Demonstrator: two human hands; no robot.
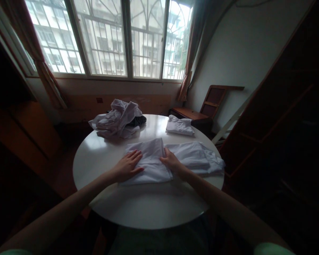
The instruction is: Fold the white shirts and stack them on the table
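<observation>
A white shirt [149, 172], partly folded, lies on the round white table [149, 212] in front of me. Its doubled-over part forms a flat panel on the left, and the rest stretches right, ending in a rumpled end [214, 161]. My left hand [129, 165] rests flat on the left side of the panel, fingers spread. At the panel's right edge, my right hand [171, 160] grips the fold of cloth; its fingertips are partly hidden.
A heap of crumpled white clothes [117, 118] with a dark patterned cloth [138, 121] sits at the table's back left. A folded white garment [180, 125] lies at the back right. Beyond stand a wooden chair [211, 102] and a barred window [103, 42].
</observation>
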